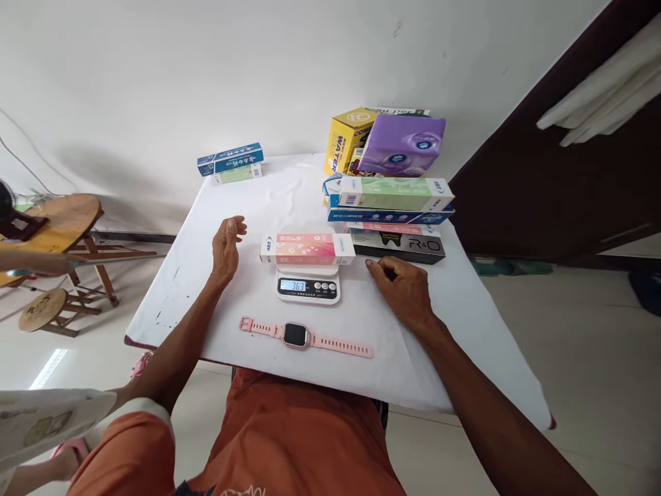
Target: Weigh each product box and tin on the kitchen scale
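Observation:
A pink and white box (pixel 306 249) lies across a small white digital scale (pixel 308 289), whose lit display reads 363. My left hand (pixel 226 249) rests on its side on the table left of the box, fingers loosely curved and apart, holding nothing. To the right of the scale, my right hand (pixel 403 289) rests on the table with its fingers curled in; what they hold, if anything, is hidden. It is nearest to a black R&O box (pixel 397 246). Nearer my body lies a smartwatch with a pink strap (pixel 295 335).
Green (pixel 396 193) and blue boxes are stacked at the right, before a purple pack (pixel 403 145) and a yellow box (pixel 343 141). Blue and green boxes (pixel 230 160) lie at the back left of the white table (pixel 175 303). Another person's arm (pixel 36 263) shows at far left.

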### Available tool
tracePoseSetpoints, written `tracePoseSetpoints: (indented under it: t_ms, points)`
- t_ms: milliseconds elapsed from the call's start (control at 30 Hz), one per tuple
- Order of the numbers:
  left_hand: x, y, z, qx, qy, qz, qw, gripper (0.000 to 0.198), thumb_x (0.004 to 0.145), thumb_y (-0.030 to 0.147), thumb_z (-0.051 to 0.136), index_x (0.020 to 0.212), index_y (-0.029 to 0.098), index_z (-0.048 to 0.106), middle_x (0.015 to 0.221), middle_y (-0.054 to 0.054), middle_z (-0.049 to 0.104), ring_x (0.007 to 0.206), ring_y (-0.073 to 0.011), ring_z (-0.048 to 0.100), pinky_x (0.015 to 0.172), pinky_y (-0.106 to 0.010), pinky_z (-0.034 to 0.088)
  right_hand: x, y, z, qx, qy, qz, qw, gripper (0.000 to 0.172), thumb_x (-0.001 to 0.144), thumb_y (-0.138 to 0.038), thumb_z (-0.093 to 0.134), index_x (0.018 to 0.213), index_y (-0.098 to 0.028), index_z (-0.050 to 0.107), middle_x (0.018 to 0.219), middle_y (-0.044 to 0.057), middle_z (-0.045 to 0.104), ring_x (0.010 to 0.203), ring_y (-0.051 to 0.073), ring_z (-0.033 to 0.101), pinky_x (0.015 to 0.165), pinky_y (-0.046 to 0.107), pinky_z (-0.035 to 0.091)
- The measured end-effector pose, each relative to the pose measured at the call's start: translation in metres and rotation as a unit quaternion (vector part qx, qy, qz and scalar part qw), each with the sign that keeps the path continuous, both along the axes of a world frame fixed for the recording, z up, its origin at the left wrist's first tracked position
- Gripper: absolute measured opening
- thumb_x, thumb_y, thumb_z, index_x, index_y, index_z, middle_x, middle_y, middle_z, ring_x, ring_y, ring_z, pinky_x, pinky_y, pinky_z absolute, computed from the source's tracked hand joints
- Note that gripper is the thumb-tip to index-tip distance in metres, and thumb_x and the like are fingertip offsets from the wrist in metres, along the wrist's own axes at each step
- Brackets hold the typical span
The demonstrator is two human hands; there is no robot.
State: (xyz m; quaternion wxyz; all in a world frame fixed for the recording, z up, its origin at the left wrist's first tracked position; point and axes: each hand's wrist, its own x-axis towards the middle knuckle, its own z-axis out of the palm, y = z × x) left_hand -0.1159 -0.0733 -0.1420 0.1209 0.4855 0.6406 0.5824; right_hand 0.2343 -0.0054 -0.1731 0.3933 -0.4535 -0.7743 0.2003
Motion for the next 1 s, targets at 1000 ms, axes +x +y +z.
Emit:
tracePoseSetpoints:
  t_ms: [1000]
  points:
    - [0.001, -0.001, -0.01, 0.001, 0.008, 0.02, 1.0, 0.057, 0.103, 0.066, 0.037, 0.108, 0.018, 0.069, 0.098, -0.008, 0.071, 0.089, -0.0191, 0.066, 0.081, -0.035, 0.053, -0.004, -0.009, 0.033, 0.072, -0.011, 0.035, 0.997, 0.04, 0.099, -0.047, 0.056, 0.066, -0.025, 0.05, 0.065, 0.001, 0.057, 0.059, 0.017, 0.053, 0.062, 0.033, 0.043]
